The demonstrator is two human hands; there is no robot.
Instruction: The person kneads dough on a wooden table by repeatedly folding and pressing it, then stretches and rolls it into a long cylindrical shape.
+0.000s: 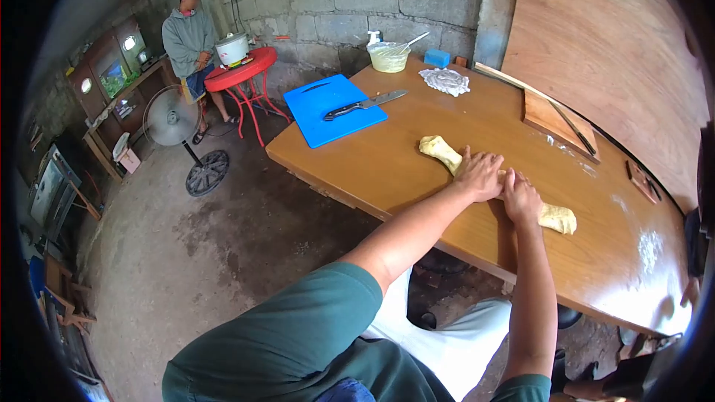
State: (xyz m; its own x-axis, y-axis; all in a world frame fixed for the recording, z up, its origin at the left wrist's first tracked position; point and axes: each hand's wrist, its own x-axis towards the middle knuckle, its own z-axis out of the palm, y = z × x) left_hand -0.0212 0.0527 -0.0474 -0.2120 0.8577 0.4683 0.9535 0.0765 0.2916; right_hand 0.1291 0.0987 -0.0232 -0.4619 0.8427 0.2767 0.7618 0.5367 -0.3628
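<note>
A long piece of pale yellow dough (557, 218) lies across the wooden table, thick at both ends and narrow in the middle. My left hand (480, 176) lies on its middle with the palm down and the fingers stretched over it. Close beside it, my right hand (522, 197) also presses on the dough, fingers extended forward. The two hands nearly touch and hide the middle of the dough. Its far-left end (439, 150) sticks out past my left hand.
A knife (365, 105) rests on a blue cutting board (313, 120). Behind stand a bowl with a whisk (389, 59), a crumpled white cloth (445, 81) and a blue sponge (437, 58). Flour (650, 250) dusts the right side. A person (188, 41) stands by a red table (255, 64).
</note>
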